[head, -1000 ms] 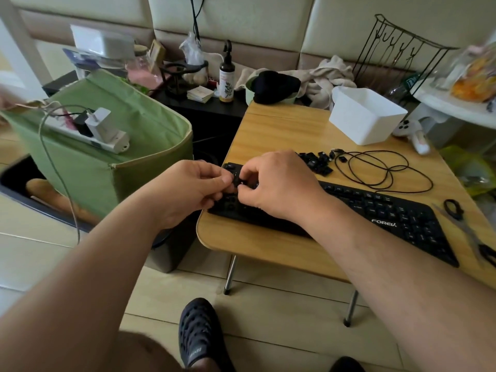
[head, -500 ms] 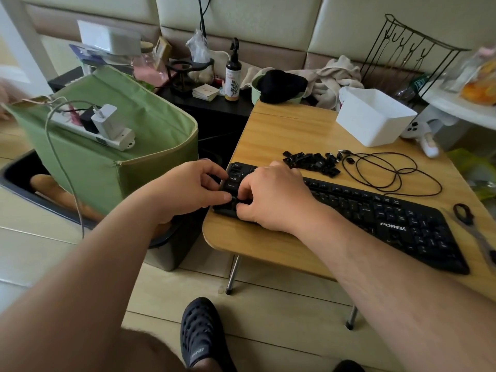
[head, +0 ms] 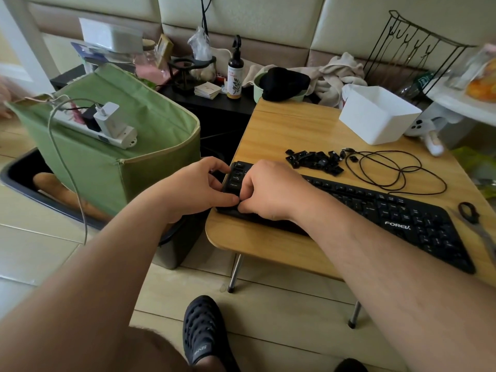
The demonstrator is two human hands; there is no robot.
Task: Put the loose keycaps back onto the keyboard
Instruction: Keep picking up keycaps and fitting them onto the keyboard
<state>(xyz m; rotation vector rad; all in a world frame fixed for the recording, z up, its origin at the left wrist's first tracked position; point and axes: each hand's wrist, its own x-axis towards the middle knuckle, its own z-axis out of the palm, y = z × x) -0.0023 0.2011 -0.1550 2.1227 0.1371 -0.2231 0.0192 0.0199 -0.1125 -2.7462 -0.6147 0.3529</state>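
Observation:
A black keyboard (head: 402, 210) lies slantwise on the wooden folding table (head: 290, 124). Behind it sits a pile of several loose black keycaps (head: 314, 161). My left hand (head: 193, 189) curls round the keyboard's left end, fingers at its side edge and thumb at the front-left corner. My right hand (head: 271, 189) lies over the left key rows with its fingers curled down. Its thumb and forefinger pinch together on the bottom-left keys, right beside my left thumb. The keycap under those fingertips is hidden.
A coiled black cable (head: 397, 170) and a white box (head: 378, 114) sit behind the keyboard, and scissors (head: 472, 218) lie at the table's right edge. A green fabric bin (head: 120, 162) carrying a power strip (head: 107, 127) stands left of the table.
Both hands have come down from holding a keycap above the keyboard. They have slid toward its front-left corner, where the fingertips now meet on the keys.

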